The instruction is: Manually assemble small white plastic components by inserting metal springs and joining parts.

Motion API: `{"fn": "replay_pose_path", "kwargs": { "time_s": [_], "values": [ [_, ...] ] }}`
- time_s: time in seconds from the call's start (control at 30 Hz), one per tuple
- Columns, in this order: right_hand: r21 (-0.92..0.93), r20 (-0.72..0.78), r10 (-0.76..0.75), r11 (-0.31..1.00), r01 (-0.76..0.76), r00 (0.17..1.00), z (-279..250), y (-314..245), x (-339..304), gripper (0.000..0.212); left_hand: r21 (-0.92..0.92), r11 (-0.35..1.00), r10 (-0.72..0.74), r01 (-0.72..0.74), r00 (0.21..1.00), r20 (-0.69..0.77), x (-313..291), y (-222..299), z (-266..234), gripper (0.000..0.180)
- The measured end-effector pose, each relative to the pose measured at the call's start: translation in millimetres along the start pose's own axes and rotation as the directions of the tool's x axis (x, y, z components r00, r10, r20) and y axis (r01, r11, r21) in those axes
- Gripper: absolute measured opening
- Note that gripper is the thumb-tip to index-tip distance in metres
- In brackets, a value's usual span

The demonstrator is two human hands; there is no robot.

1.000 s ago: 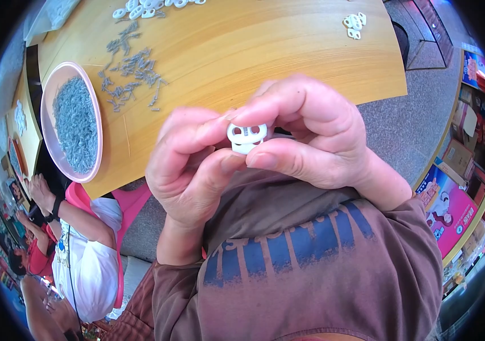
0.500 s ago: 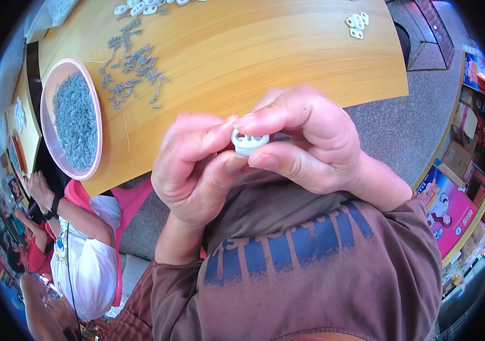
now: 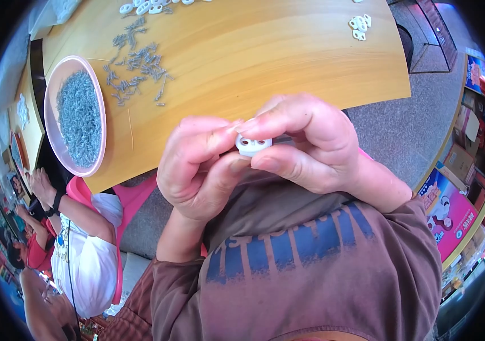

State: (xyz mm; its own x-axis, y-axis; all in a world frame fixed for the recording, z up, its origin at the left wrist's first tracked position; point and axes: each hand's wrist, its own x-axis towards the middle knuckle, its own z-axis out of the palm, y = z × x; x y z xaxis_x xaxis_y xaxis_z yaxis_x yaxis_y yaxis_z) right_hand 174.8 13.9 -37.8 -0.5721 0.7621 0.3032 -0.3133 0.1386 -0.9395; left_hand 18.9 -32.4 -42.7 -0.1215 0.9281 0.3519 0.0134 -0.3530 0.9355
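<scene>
A small white plastic cord lock point(image 3: 253, 148) with two holes in its face is pinched between my two hands, just in front of my chest. My left hand point(image 3: 200, 165) grips its left side with thumb and fingertips. On the right side, my right hand point(image 3: 308, 145) closes on it the same way, thumb below and index finger above. The fingertips hide its back and upper edge. Beyond my hands, loose small metal springs point(image 3: 143, 62) lie scattered on the wooden table point(image 3: 242, 57).
A pink oval basin point(image 3: 104, 122) full of springs stands at the table's left edge. White plastic pieces point(image 3: 146, 7) lie at the far edge, and a small group of white pieces point(image 3: 360, 24) at the far right. Another person's arm point(image 3: 86, 219) is at the left.
The cord lock's face now shows two dark round holes, where wider openings with a bar showed before. Both hands stay pinched on it, almost in place. The view has shifted slightly.
</scene>
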Motion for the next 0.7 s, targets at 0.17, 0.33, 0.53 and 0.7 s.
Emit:
{"fn": "replay_pose_path", "kwargs": {
  "time_s": [0.17, 0.33, 0.53, 0.7],
  "values": [
    [0.063, 0.008, 0.058, 0.996, -0.058, 0.998, -2.9, -0.8, 1.1, 0.027, -0.034, 0.999, -0.027, 0.027, 1.000, 0.017, 1.9, -1.5, 0.1, 0.024],
    [0.093, 0.009, 0.078, 0.993, -0.079, 0.997, -5.6, -1.5, 2.4, 0.029, -0.039, 0.999, -0.029, 0.031, 0.999, 0.044, 6.6, -1.7, 0.6, 0.025],
    [0.062, 0.005, 0.151, 0.987, -0.151, 0.988, -5.6, -8.7, 7.2, 0.028, 0.009, 0.999, -0.043, 0.042, 0.997, 0.059, 13.6, 0.5, -2.9, 0.025],
    [-0.013, -0.034, 0.136, 0.991, -0.136, 0.990, -7.8, -8.6, 13.4, 0.023, 0.026, 0.995, -0.097, 0.095, 0.992, 0.079, 21.6, 2.9, -2.1, 0.024]
  ]
}}
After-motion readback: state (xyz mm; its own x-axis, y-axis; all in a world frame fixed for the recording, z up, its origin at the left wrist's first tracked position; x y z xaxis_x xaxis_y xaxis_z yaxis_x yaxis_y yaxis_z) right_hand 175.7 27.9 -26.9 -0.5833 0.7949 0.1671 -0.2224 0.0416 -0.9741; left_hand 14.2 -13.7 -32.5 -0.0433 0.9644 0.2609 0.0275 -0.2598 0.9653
